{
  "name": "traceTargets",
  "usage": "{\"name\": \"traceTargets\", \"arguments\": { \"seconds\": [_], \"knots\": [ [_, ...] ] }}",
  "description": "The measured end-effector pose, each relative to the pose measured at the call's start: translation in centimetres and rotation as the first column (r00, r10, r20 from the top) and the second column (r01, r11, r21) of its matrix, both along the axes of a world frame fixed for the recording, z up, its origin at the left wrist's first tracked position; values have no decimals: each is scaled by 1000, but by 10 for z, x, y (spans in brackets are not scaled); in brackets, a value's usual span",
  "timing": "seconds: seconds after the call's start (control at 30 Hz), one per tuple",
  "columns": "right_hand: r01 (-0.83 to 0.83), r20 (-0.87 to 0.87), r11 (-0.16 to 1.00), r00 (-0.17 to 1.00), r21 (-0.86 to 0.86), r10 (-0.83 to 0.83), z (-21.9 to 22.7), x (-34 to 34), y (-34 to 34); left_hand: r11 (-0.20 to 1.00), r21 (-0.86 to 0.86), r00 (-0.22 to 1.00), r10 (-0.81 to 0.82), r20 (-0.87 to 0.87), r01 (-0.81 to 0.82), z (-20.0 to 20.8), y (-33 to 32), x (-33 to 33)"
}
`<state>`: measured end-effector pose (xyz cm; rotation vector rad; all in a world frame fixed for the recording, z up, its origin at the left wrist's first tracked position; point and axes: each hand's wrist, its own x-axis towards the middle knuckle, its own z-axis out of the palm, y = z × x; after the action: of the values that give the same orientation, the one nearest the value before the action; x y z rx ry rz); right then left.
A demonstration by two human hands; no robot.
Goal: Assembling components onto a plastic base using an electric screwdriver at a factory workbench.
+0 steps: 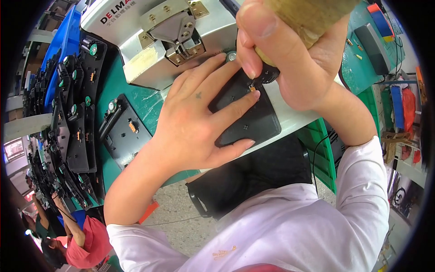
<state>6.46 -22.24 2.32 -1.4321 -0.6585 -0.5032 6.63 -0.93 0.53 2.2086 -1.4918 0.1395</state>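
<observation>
My right hand (301,61) is wrapped round a powered screwdriver (312,16) with a yellowish covering on its body. Its dark tip points down at a small orange part on a black plastic panel (256,120). The lower end of the tool partly hides that spot. My left hand (192,111) lies spread over the same panel, its index fingertip close to the screwdriver tip and its thumb near the lower edge. A round metallic part (231,56) shows at the panel's far end, beside my left fingertips.
A white and silver screw feeder (136,68) stands just beyond my left hand. Another black panel (129,138) lies to the left on the green table, with many similar panels (81,131) stacked farther left. At the right sit a dark box (372,47) and cables. Two people work at lower left.
</observation>
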Motion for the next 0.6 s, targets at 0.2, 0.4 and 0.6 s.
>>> {"name": "traceTargets", "arguments": {
  "seconds": [0.2, 0.4, 0.6],
  "knots": [
    [-42, -7, 981, 999, -192, 41, 4, -2, -1, 999, -33, 1000, 3, 12, -2, -3, -1, 1],
    [31, -153, 985, 986, -170, -57, 22, -19, 15, 999, -37, 1000, 8, -2, -8, -1, 0, 1],
    [94, -269, 983, 954, -160, -135, 23, -13, 16, 999, -40, 1000, 9, -21, -10, 0, -1, 1]
  ]
}}
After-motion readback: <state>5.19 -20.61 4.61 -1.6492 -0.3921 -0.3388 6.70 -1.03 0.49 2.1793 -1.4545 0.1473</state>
